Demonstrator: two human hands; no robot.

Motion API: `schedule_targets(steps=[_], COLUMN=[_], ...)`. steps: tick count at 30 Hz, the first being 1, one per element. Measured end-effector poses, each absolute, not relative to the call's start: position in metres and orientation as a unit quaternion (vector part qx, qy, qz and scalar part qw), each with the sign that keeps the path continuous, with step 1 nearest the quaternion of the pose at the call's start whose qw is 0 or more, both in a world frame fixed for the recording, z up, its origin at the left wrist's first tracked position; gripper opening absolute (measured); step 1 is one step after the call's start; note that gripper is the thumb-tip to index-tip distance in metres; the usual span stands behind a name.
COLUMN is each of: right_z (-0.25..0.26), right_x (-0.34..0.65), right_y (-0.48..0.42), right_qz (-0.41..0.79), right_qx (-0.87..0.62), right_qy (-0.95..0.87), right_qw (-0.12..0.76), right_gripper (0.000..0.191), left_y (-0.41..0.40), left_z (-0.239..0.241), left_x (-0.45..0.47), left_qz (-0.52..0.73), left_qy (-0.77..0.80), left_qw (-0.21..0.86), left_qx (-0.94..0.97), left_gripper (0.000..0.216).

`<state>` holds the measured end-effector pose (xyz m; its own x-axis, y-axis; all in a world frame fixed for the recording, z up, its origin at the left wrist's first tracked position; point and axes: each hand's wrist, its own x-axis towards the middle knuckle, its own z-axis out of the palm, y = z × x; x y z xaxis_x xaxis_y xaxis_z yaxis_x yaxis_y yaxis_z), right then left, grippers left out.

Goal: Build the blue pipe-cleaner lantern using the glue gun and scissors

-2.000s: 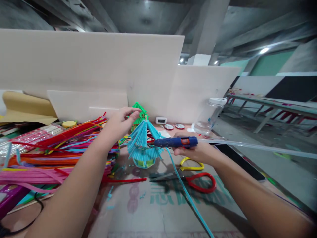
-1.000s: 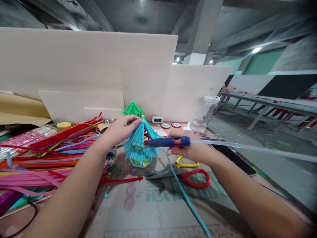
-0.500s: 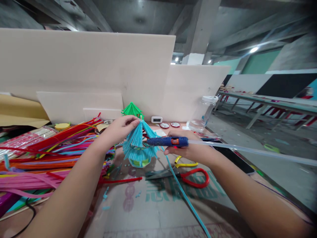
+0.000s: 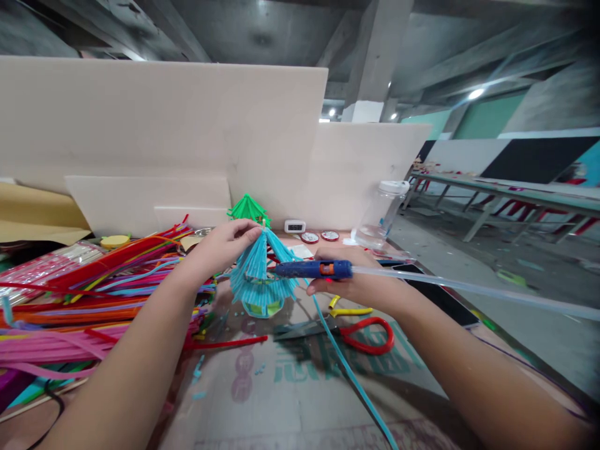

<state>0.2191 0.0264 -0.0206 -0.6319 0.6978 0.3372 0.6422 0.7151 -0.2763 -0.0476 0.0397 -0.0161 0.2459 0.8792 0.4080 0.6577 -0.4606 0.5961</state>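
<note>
- Left hand (image 4: 229, 242), nearly closed, pinches the blue model (image 4: 262, 292) near its peak
- Right hand (image 4: 354, 287) is wrapped round a glue gun (image 4: 304, 269)
- Scissors (image 4: 347, 334) lie nearby

Light-blue two-tiered model pavilion (image 4: 255, 287), ribbed strip roofs, pale-green base (image 4: 264, 309), upright toward the tabletop's (image 4: 281, 409) far edge, dark-blue glue gun (image 4: 314, 269) roughly level, nozzle at the upper roof's gap, clear glue stick (image 4: 445, 283) passing the right edge
</note>
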Motion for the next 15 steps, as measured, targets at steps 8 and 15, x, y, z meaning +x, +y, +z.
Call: schedule_targets(steps=[8, 15], right_z=[-0.0151, -0.0151], right_x=[0.2165, 0.2175], right_y=[0.0216, 0.0223], right_qz=[0.070, 0.061], right_qx=[-0.386, -0.372], right_qy=[-0.896, -0.902], right_qw=[0.208, 0.209], right_gripper=[0.033, 0.035], left_y=[0.0407, 0.0401], left_z=[-0.0171, -0.0153], left_x=[-0.0480, -0.0480], left_qz=[0.366, 0.363], left_qy=[0.491, 0.484], left_qw=[0.155, 0.160], left_qx=[0.775, 0.780], left_gripper=[0.047, 0.049])
